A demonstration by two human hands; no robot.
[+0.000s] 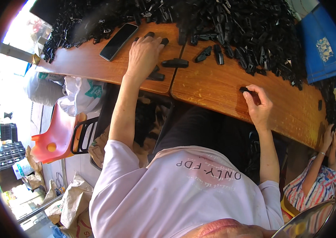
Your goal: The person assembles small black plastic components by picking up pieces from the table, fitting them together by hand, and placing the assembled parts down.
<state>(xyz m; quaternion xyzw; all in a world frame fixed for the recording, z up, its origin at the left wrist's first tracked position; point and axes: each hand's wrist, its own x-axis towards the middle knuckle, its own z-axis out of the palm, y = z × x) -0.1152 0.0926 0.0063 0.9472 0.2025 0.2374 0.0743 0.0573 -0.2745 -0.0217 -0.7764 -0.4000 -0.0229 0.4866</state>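
My left hand reaches over the table, palm down, with its fingers spread and black at their tips. I cannot tell whether that black is fingertip covers or small parts. Close by lie a long black plastic clip and another black piece, partly beside my wrist. Near the table's front edge, my right hand pinches a small black plastic piece between thumb and index finger. Further up, two loose black clips lie in front of a large heap of similar black parts.
A phone lies left of my left hand on the wooden table, which has a seam. A blue crate stands at the far right. Another person's hands work at the right edge. A pink chair and plastic bags are left.
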